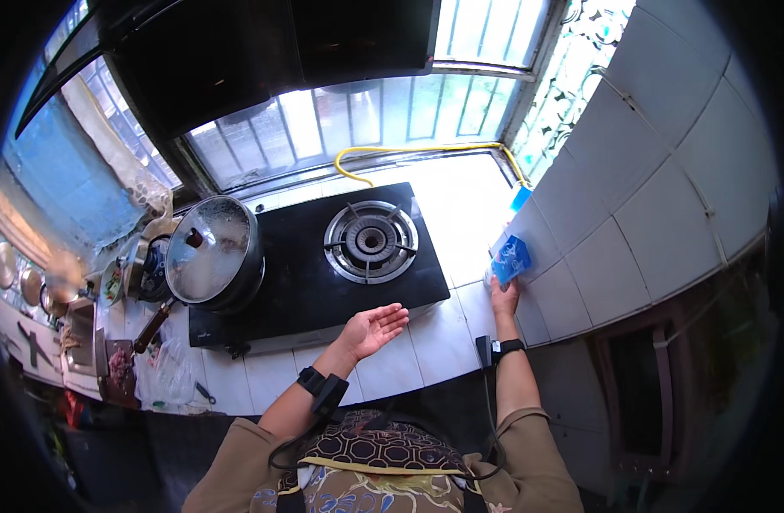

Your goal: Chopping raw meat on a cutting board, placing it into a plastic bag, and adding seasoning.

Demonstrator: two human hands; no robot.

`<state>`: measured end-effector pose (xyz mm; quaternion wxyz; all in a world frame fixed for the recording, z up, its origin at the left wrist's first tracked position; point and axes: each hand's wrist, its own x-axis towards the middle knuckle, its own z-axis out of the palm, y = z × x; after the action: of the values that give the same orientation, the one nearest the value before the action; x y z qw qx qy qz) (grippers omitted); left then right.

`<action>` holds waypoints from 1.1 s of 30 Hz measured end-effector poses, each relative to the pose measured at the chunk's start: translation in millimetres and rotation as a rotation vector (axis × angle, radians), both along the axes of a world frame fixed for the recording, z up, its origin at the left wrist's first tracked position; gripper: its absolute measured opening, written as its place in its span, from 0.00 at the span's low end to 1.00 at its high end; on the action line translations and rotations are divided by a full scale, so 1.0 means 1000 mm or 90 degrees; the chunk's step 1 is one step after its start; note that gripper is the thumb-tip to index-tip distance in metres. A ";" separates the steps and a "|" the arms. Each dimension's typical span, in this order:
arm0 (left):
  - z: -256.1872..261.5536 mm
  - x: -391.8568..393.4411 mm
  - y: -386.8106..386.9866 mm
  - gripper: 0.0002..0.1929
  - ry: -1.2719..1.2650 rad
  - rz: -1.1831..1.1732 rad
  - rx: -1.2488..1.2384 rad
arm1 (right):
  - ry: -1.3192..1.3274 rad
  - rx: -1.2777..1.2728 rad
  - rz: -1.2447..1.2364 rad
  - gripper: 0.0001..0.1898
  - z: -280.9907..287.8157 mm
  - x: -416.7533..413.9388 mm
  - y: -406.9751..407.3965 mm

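A black two-burner gas stove (296, 282) lies before me on a white-tiled counter. My left hand (373, 330) hovers over its front edge, palm turned up, fingers extended and nothing held. Off to the right, against the tiled wall, my right hand (506, 298) grips a blue packet (511, 260) bearing white writing; some of its fingers are hidden. On the left side of the stove sits a dark pot with a steamed glass lid (209, 250). The right burner (371, 242) has no pot on it.
A yellow hose (424, 149) runs along the windowsill behind the stove. The pot's handle (153, 328) sticks out towards the counter's front. To the left are a clear plastic bag (167, 372), a board with chopped meat (119, 369) and a plate of food (112, 285). A range hood (270, 51) hangs above.
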<state>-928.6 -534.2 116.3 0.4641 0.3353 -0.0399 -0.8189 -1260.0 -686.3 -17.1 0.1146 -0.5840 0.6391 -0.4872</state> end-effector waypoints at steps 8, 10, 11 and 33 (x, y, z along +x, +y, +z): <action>-0.004 -0.021 -0.005 0.19 0.112 0.108 0.064 | 0.030 0.099 -0.114 0.17 0.007 0.008 -0.002; -0.007 -0.025 -0.007 0.20 0.121 0.116 0.074 | 0.045 -0.033 -0.035 0.21 0.031 0.015 0.019; -0.009 -0.024 -0.006 0.20 0.129 0.131 0.082 | 0.015 -0.072 0.035 0.21 0.056 0.028 0.034; -0.011 -0.086 -0.032 0.24 0.315 0.040 0.083 | 0.486 0.292 0.465 0.11 0.248 0.068 0.160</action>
<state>-1014.1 -565.8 105.2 0.4626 0.1550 0.1379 -0.8620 -1191.9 -526.4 230.6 0.1602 -0.8615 0.4813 -0.0197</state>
